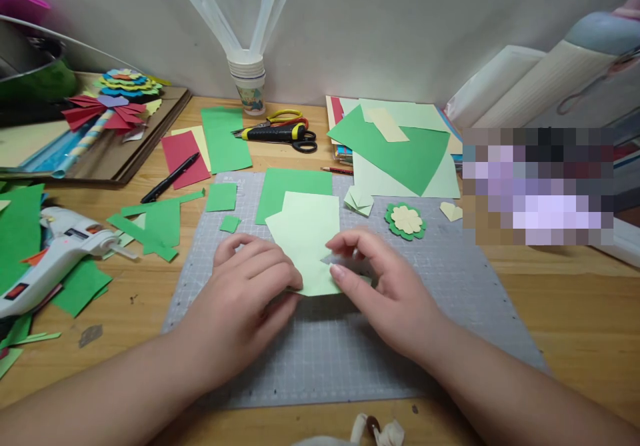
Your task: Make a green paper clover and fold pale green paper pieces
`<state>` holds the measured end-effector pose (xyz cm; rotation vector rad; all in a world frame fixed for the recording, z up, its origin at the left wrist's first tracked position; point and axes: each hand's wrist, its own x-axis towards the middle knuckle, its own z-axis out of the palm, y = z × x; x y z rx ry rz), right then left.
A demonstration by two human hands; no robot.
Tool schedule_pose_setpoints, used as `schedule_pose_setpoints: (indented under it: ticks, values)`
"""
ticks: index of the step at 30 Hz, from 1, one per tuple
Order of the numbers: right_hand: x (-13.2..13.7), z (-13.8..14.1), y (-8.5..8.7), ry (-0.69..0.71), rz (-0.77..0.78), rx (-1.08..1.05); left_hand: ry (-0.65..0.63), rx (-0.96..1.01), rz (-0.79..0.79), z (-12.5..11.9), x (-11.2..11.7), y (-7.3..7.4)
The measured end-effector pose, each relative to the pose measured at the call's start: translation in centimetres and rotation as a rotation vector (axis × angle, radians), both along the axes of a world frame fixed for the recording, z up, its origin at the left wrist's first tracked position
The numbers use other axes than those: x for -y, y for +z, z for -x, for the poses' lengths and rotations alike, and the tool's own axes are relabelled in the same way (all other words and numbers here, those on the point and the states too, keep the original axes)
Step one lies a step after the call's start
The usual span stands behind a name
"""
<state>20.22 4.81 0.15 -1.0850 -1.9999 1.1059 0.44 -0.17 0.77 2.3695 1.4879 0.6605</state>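
Note:
A pale green paper sheet (313,233) lies over the cutting mat in front of me, partly hidden by both hands. My left hand (255,283) is closed on the sheet's near left edge, its thumb underneath. At the right side, my right hand (380,279) has thumb and index finger apart, with a gap between them; the thumb touches the sheet. A darker green paper square (295,183) is partly covered by the sheet. Further right are a folded pale green piece (359,201) and a cream and green paper flower (406,221).
A grey cutting mat (310,373) covers the table's middle. At left are a glue gun (65,253), green scraps (167,223) and a black pen (170,178). Behind stand a cutter (275,132), scissors (303,141), stacked paper cups (249,83) and papers (400,146).

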Motion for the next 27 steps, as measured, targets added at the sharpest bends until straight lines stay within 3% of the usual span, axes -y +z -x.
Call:
schedule_pose_setpoints:
  ticks: [2,3,4,7,10,14,19,24,27]
  values:
    - [0.4,-0.2,0.7,-0.119,-0.223,-0.069,0.039,0.041,-0.079,0.1,0.2,0.4]
    - [0.7,-0.3,1.1,-0.147,-0.231,-0.108,0.055,0.059,-0.121,0.1,0.4,0.6]
    - [0.9,-0.4,1.4,-0.103,-0.133,-0.104,0.067,0.073,-0.159,0.1,0.5,0.8]
    - [1.7,-0.3,1.7,0.127,0.365,-0.085,0.112,0.079,-0.245,0.1,0.9,1.0]
    - [2.3,0.6,1.0,0.189,0.818,-0.185,0.164,0.037,-0.299,0.2,1.2,1.0]
    - [2.9,1.7,0.0,0.152,1.078,-0.392,0.156,-0.050,-0.348,0.2,1.8,0.6]
    - [1.9,1.7,-0.3,0.063,1.026,-0.368,0.008,-0.056,-0.339,-0.1,2.4,0.3]
    - [0.4,0.9,-0.8,0.101,0.816,-0.029,-0.157,-0.131,-0.232,-0.1,1.5,0.1]
    - [0.1,0.5,-0.9,0.124,0.742,0.139,-0.190,-0.209,-0.219,-0.1,1.1,-0.1]
